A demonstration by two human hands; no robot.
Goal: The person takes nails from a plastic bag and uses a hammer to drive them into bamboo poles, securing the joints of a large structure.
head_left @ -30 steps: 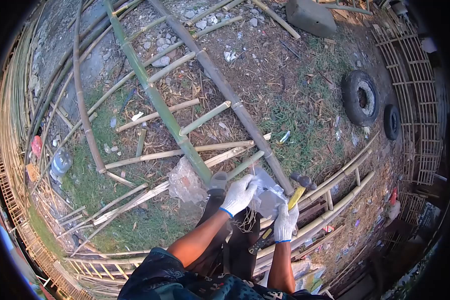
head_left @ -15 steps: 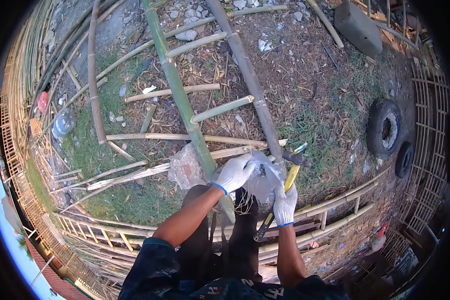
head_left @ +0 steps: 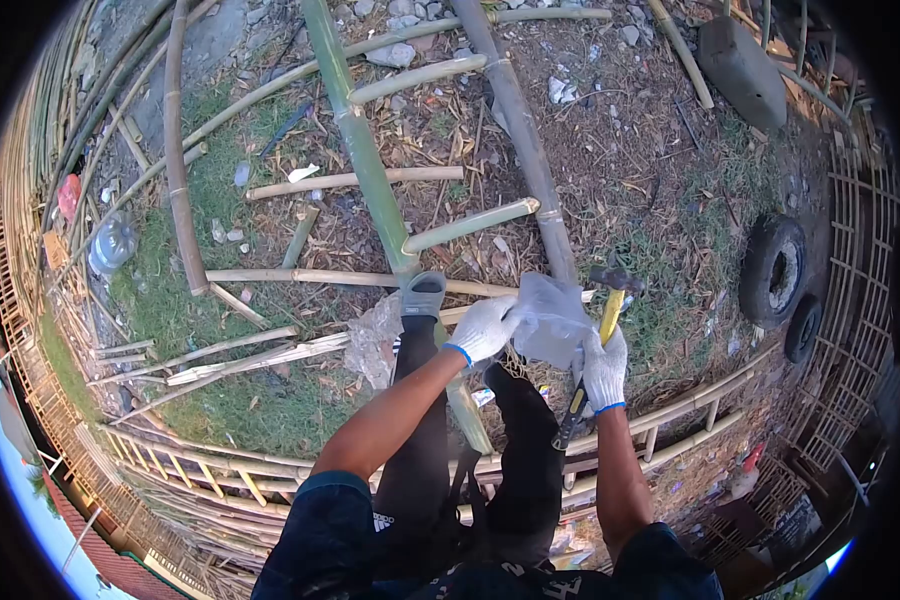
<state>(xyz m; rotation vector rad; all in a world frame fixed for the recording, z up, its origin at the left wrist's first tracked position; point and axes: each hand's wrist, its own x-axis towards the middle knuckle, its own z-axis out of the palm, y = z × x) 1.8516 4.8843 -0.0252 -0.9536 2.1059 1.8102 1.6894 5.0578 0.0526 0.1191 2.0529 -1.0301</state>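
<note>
My left hand (head_left: pixel 485 328), in a white knit glove, pinches the edge of a clear plastic bag (head_left: pixel 552 318). The bag hangs spread out between both hands. My right hand (head_left: pixel 604 370), gloved likewise, is wrapped round the yellow-and-black handle of a hammer (head_left: pixel 610 315), head upward; the bag's right side reaches its fingers. Below the hands lies a bamboo ladder frame, with a green pole (head_left: pixel 368 165), a grey-brown pole (head_left: pixel 523 150) and rungs such as this one (head_left: pixel 472 225) between them. My left shoe (head_left: pixel 423 293) is at the green pole.
Crumpled clear plastic (head_left: pixel 373 340) lies left of my leg. Loose bamboo sticks (head_left: pixel 260 358) are scattered on the grass. Tyres (head_left: pixel 773 270) and a grey container (head_left: pixel 740 72) stand at the right. Long bamboo rails (head_left: pixel 710 395) run behind my legs. A water jug (head_left: pixel 113 243) lies at the left.
My left foot has come forward to the green pole. Both hands have shifted right, and the plastic bag is spread out more. The hammer stays in my right hand.
</note>
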